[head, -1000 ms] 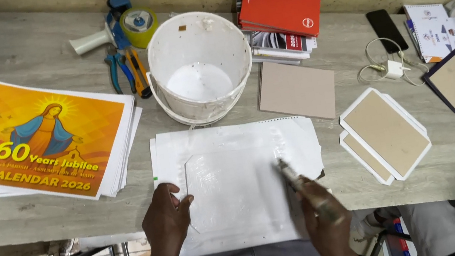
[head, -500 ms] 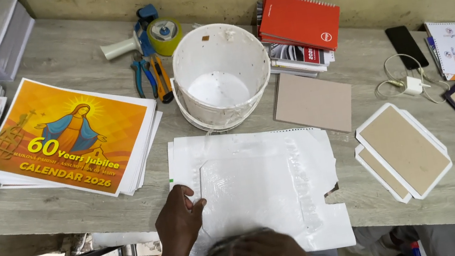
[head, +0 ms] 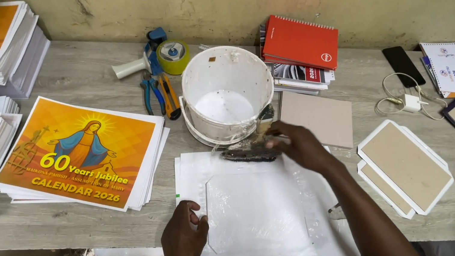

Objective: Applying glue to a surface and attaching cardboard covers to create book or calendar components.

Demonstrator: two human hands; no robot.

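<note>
A: Stained plaster wall behind, worn grey bench (head: 80,78) in front. Where's the brush?

B: Glue brush (head: 249,152) lies flat on the far edge of the white sheet (head: 259,214), just below the white bucket (head: 228,94). Right hand (head: 297,144) is on its handle end, fingers pressed together round it. Bristles point left.

A: Left hand?

B: Left hand (head: 186,235) sits at the sheet's near-left edge, fingers curled, thumb and fingertips pressing the left border down. Grip isn't pinching anything, just holding the sheet flat. Well apart from the brush.

A: Edges?

B: Sheet lies on a wider white backing paper (head: 183,171); near edge hangs about at the bench front. Bucket touches or nearly touches the far edge, can't tell which.

A: Room left and right?

B: Left: stack of orange calendar prints (head: 76,155), near but not touching, strip of bare bench between. Right: brown board (head: 316,119) just beside the right hand, then white-rimmed boards (head: 407,166) close to the sheet's right side. Tight on the right.

A: Farther back?

B: Pliers (head: 158,96) and tape dispenser (head: 158,56) left of bucket, red notebook (head: 300,42) on a pile to its right, phone (head: 403,65) and charger (head: 409,102) beyond.
</note>
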